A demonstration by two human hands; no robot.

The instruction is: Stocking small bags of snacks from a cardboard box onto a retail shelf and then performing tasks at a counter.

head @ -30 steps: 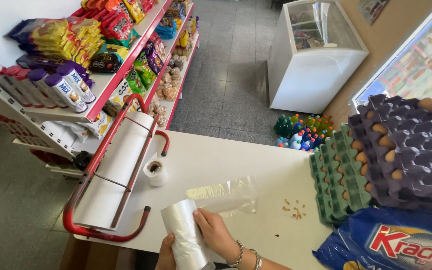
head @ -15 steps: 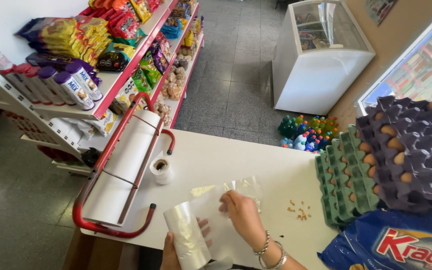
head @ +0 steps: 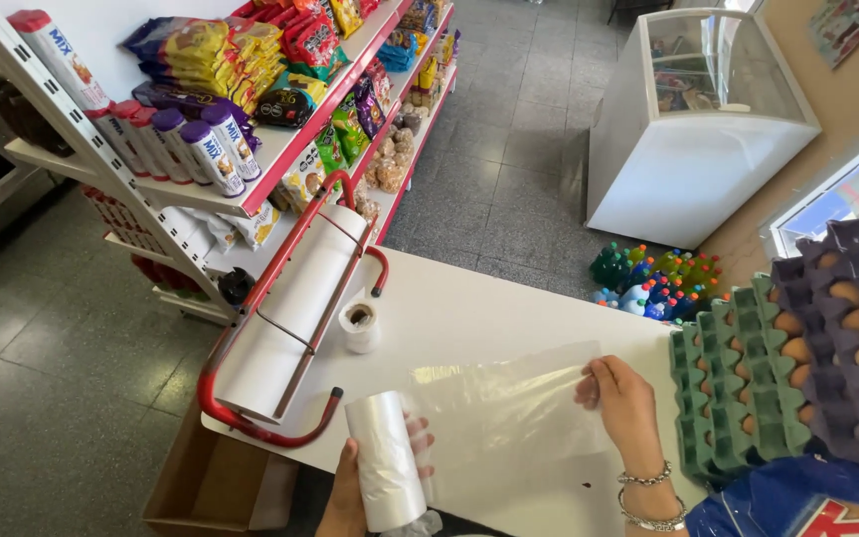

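Observation:
My left hand [head: 348, 494] grips a roll of clear plastic bags [head: 386, 459] at the near edge of the white counter [head: 469, 308]. My right hand [head: 624, 403], with bracelets on the wrist, pinches the free end of the plastic sheet [head: 509, 403] and holds it stretched out flat to the right over the counter. The sheet is still joined to the roll.
A red-framed paper roll dispenser [head: 295, 313] and a small tape roll [head: 359, 324] stand left on the counter. Green [head: 723, 378] and purple egg trays [head: 842, 343] are stacked at right, with a blue bag [head: 807, 507] below. Snack shelves [head: 280, 109], a chest freezer [head: 698, 129] and bottles [head: 653, 278] lie beyond.
My right hand has moved right, away from the roll, drawing out a long stretch of plastic. The left hand has stayed on the roll.

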